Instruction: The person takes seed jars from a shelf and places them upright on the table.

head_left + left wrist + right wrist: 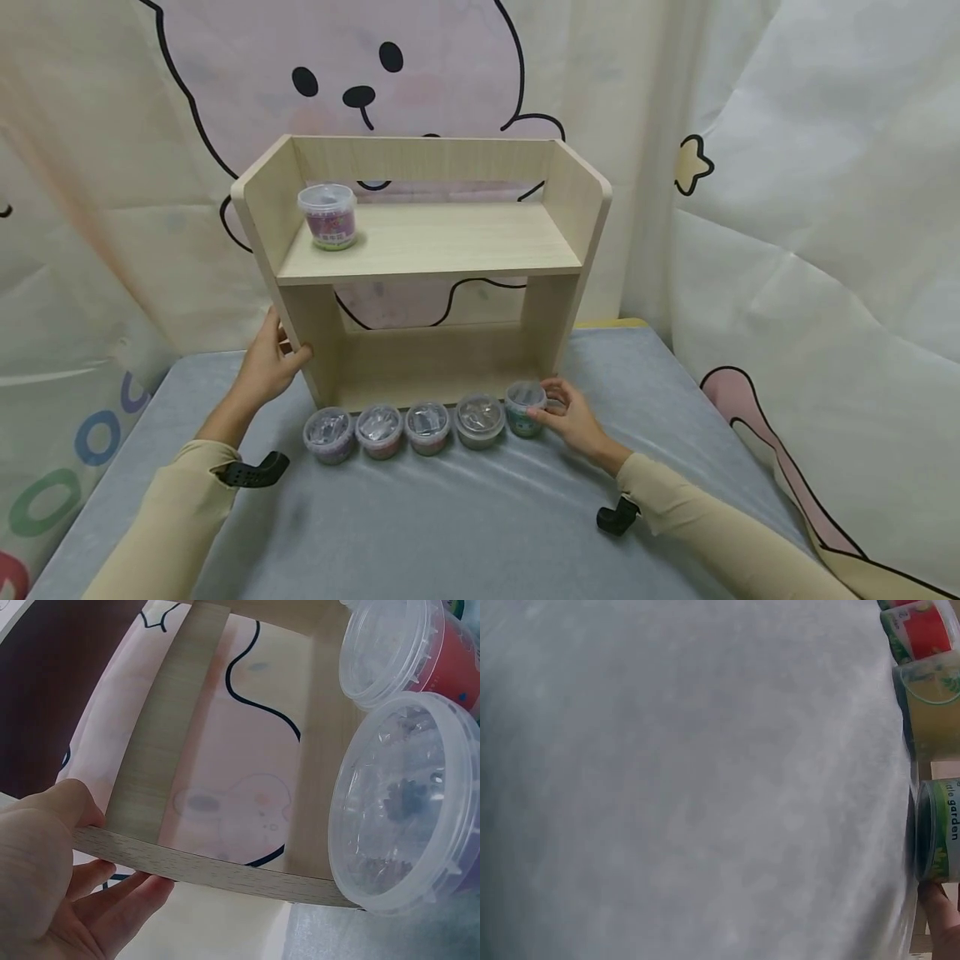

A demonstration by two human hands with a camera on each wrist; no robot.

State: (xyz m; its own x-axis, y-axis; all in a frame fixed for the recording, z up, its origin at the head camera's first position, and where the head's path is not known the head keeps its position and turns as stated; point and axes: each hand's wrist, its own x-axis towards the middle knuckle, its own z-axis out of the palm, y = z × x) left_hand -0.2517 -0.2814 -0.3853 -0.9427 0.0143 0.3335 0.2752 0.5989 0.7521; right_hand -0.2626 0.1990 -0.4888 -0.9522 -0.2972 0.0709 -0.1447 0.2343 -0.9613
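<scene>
A pale wooden two-tier shelf [465, 237] stands on the table. My left hand [266, 367] grips the edge of its left side panel, and the left wrist view shows thumb and fingers [127, 907] on opposite faces of the board. My right hand [576, 421] holds a small clear-lidded plastic tub [522, 410] between thumb and fingers, at the right end of a row in front of the shelf. Its green-and-white label [951, 825] reads "garden" in the right wrist view. Left of it sit several similar lidded tubs [378, 429].
One more tub [330, 218], with a pink-purple label, stands on the upper tier at the left. A grey-blue cloth [450, 525] covers the table. Behind hangs a pale curtain [622, 100] with cartoon drawings.
</scene>
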